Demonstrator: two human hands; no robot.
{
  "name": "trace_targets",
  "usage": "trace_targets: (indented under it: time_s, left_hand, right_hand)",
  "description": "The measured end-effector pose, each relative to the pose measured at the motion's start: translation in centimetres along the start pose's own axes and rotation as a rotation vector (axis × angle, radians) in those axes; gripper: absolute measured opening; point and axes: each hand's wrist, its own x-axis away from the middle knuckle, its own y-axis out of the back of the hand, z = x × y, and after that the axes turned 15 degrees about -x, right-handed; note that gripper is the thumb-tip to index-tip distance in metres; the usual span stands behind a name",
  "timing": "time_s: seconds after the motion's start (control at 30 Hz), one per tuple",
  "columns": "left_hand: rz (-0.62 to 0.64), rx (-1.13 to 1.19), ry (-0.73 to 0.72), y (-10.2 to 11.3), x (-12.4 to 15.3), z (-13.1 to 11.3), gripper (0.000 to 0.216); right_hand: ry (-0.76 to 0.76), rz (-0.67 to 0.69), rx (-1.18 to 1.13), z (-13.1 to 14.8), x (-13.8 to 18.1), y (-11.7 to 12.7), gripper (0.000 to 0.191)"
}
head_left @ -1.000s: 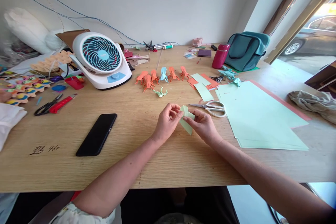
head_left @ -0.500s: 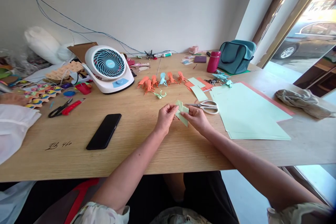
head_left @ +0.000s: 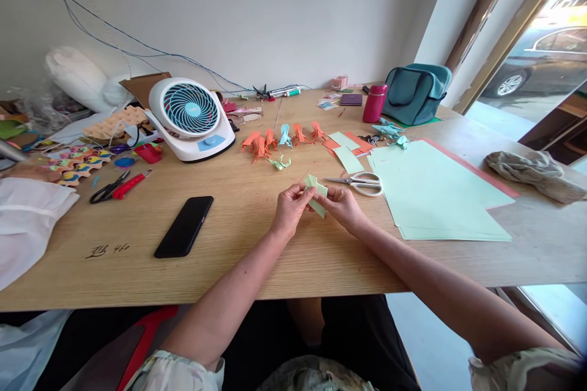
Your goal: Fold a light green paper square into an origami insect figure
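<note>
Over the middle of the wooden table point(head_left: 275, 269), my left hand point(head_left: 290, 208) and my right hand point(head_left: 343, 206) pinch a small folded piece of pale green paper point(head_left: 316, 194) between their fingertips. The paper is creased and stands slightly above the tabletop. White-handled scissors point(head_left: 364, 183) lie just beyond my right hand. A stack of pale green sheets point(head_left: 440, 195) lies to the right, over a red sheet.
A row of orange and blue folded paper figures point(head_left: 284, 136) stands behind my hands. A black phone point(head_left: 184, 226) lies to the left, near red-and-black cutters point(head_left: 114, 186). A white desk fan point(head_left: 190, 116), a red bottle point(head_left: 373, 104), a teal bag point(head_left: 415, 95) and a cloth point(head_left: 534, 171) sit farther off.
The camera view pulled back and tilted up. Both hands kept hold of the green paper and turned it slightly, working the fold.
</note>
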Motion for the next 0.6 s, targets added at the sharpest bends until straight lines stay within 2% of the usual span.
trace_targets:
  time_s: [0.27, 0.4, 0.6]
  left_hand:
    - [-0.055, 0.016, 0.015, 0.0, 0.1, 0.3, 0.047]
    - [-0.046, 0.033, 0.057, 0.0, 0.0, 0.3, 0.040]
    - [-0.076, 0.086, 0.110, 0.1, -0.2, 0.4, 0.040]
  right_hand:
    - [-0.045, 0.062, 0.018, -1.2, -0.4, 0.5, 0.048]
    - [-0.061, 0.092, 0.030, -1.5, -0.5, 0.7, 0.048]
    - [-0.087, 0.147, 0.060, -1.8, -0.4, 0.8, 0.045]
